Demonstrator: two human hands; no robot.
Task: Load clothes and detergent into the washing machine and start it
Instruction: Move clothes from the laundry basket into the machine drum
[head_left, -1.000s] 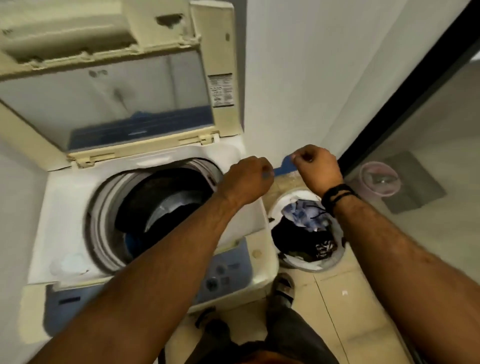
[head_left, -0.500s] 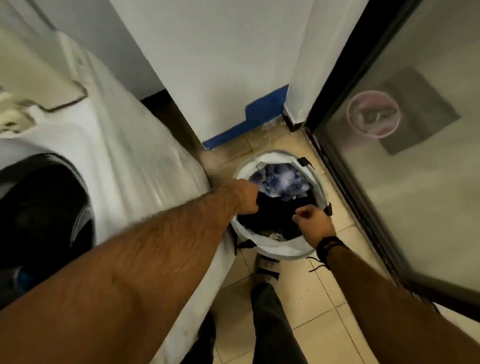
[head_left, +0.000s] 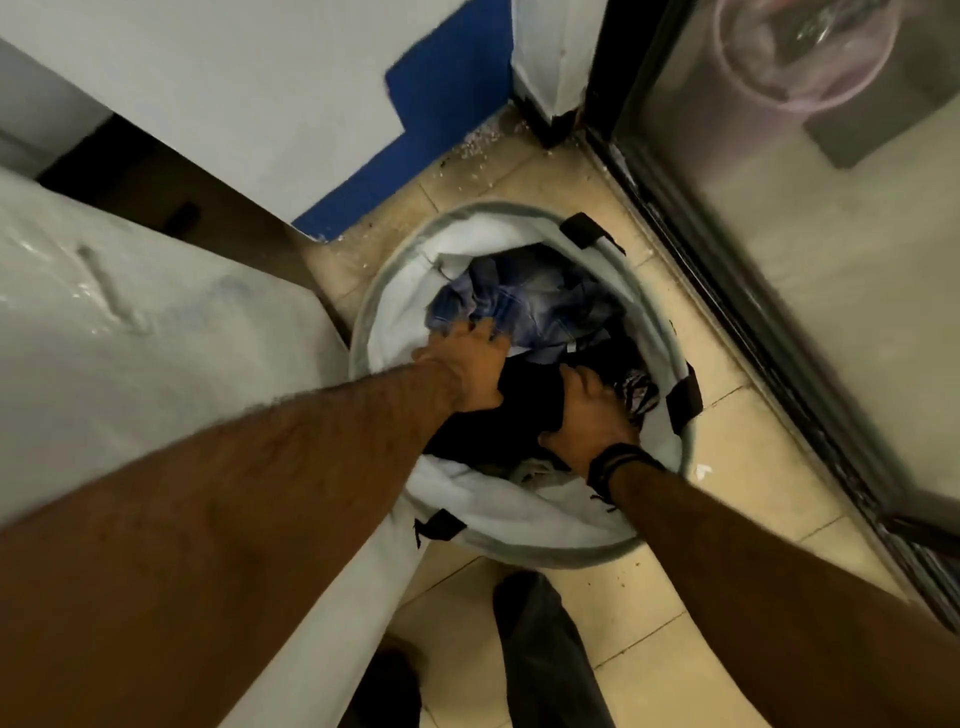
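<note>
A second ago your hands hovered over the open washing machine; now you have turned and bent to the laundry basket (head_left: 524, 525) on the floor, and both hands are inside it. That means you are at the start of loading: by my reading, the clothes are not yet lifted out, and detergent and the start button come later.

Your left hand (head_left: 470, 366) reaches in at the basket's left rim, its fingers pressing down into a blue denim garment (head_left: 540, 306) that lies toward the far side; I cannot tell whether the fingers have closed on the cloth. Your right hand (head_left: 589, 415) rests toward the near right rim, fingers spread flat on a black garment (head_left: 519, 410) in the middle of the pile, not gripping it as far as the view shows. A black wristband (head_left: 618, 462) circles that wrist.

By count: one round white basket, with four black strap tabs on its rim; at least three garments showing, the blue denim, the black one, and a black-and-white patterned piece (head_left: 638, 391) at the right rim. One washing machine (head_left: 156, 353), only its white side in view, touches the basket's left edge. One pink basin (head_left: 810, 52) sits behind the glass door (head_left: 779, 218) at the right
</note>
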